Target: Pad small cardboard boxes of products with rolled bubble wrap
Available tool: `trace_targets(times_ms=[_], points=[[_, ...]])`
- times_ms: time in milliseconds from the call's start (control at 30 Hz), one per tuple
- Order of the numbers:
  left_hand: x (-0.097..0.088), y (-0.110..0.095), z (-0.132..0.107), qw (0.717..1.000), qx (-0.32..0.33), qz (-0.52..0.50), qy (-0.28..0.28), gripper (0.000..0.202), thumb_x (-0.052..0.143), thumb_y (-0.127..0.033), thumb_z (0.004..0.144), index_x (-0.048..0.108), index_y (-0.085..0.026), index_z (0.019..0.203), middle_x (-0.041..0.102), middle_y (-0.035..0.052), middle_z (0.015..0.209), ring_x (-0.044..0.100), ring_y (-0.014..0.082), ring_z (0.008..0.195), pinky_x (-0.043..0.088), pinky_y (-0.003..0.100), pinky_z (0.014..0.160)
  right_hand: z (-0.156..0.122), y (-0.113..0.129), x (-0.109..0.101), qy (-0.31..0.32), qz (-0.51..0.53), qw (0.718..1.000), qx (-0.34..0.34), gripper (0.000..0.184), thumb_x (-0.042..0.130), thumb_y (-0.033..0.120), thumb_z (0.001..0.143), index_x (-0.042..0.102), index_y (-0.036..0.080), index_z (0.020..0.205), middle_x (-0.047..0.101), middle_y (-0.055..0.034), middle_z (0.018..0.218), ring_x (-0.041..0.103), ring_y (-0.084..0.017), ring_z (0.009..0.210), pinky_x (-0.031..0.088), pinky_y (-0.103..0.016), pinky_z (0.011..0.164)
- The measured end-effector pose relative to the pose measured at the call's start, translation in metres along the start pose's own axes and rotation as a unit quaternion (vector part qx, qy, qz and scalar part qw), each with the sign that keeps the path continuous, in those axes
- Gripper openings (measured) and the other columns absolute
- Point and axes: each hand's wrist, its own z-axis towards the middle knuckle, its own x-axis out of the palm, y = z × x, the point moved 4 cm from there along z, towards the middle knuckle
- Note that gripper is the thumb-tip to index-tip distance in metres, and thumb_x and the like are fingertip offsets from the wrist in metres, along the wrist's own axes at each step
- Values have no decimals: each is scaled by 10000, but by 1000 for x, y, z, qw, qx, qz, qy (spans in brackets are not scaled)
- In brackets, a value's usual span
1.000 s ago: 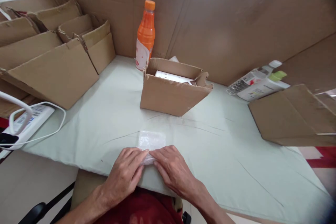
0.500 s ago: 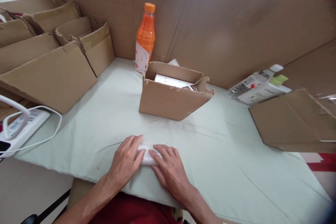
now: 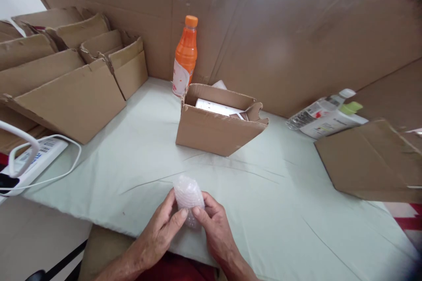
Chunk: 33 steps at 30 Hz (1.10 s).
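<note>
Translucent bubble-wrap bundle [image 3: 190, 197], held between the half-curled left hand [image 3: 165, 221] and right hand [image 3: 217, 224], sits tilted over the table [image 3: 257, 210]'s near side, while the cardboard box [image 3: 211, 129] beyond holds a white item [image 3: 217, 107] and the orange bottle [image 3: 187, 50] wears an unreadable label [image 3: 181, 76].

1. Your left hand [image 3: 165, 219] curls its fingers inward, and its left thumb [image 3: 179, 217] points up and to the right.
2. Your right hand [image 3: 216, 221] faces it, similarly curled; its right thumb [image 3: 201, 216] points up and to the left.
3. The two thumb tips are near each other, not touching.
4. Your left forearm [image 3: 120, 265] and right forearm [image 3: 239, 268] rise obliquely from below.
</note>
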Motion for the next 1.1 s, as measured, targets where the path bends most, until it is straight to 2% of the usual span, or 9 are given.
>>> trace_targets(times_ms=[233,333,433,500,600,700,800,933,1100], points=[[7,-1,-2,990,-7,-71,123,557,571,-560,915,627,-177,1314,709,100,1183,637,273,1108,463,408,1047,-5,-10,11,105,134,983,61,488,683,566,836,740,156,1095,730,-81,865,665,-242,824,500,-355,778],[0,-2,1,997,-13,-56,57,538,544,-556,926,634,-178,1298,720,102,1155,645,275,1106,488,398,1019,-4,3,0,105,-33,993,31,417,599,531,918,745,175,1079,735,-83,940,665,-246,899,502,-357,831],[-10,-6,10,993,51,73,-74,444,487,-431,978,579,-196,1345,676,104,1266,607,266,1194,463,400,1057,-3,23,-16,8,-220,974,-60,346,603,477,929,717,209,1116,726,-80,1049,651,-230,957,496,-328,877],[-10,-8,17,954,150,219,-140,431,468,-309,976,522,-193,1388,639,126,1322,592,276,1214,457,439,1062,-5,31,-16,-20,-250,962,-108,458,647,502,887,654,223,1251,716,-85,1120,649,-229,968,505,-320,880],[2,1,20,851,272,403,-197,561,468,-159,922,395,-191,1478,620,166,1309,601,307,1161,488,505,995,-2,29,-5,-12,-231,965,-125,706,723,544,793,541,218,1392,690,-89,1187,636,-244,991,512,-333,892],[9,10,13,809,289,477,-185,707,509,-96,870,304,-236,1532,587,172,1313,585,330,1138,481,556,972,6,18,-5,-51,-191,978,-71,582,702,517,810,594,195,1283,694,-81,1089,630,-233,944,517,-318,838],[2,4,4,869,237,421,-110,795,632,-160,808,312,-282,1526,493,157,1436,494,363,1285,422,585,1060,9,13,-13,-78,-129,988,-19,445,677,472,844,623,191,1184,687,-63,968,622,-200,837,508,-284,736],[-22,-8,4,979,88,177,-43,737,604,-343,860,298,-260,1524,432,148,1521,528,311,1296,490,477,1033,5,21,-20,-33,-84,996,-11,438,692,448,835,619,220,1202,693,-67,1014,635,-208,878,505,-291,764],[-23,-8,21,991,-1,132,23,490,560,-207,818,600,-217,1306,667,82,1287,616,247,1192,465,386,1056,0,31,-32,72,-133,988,-10,597,686,557,824,583,247,1324,663,-108,1188,640,-263,1058,495,-384,926]])
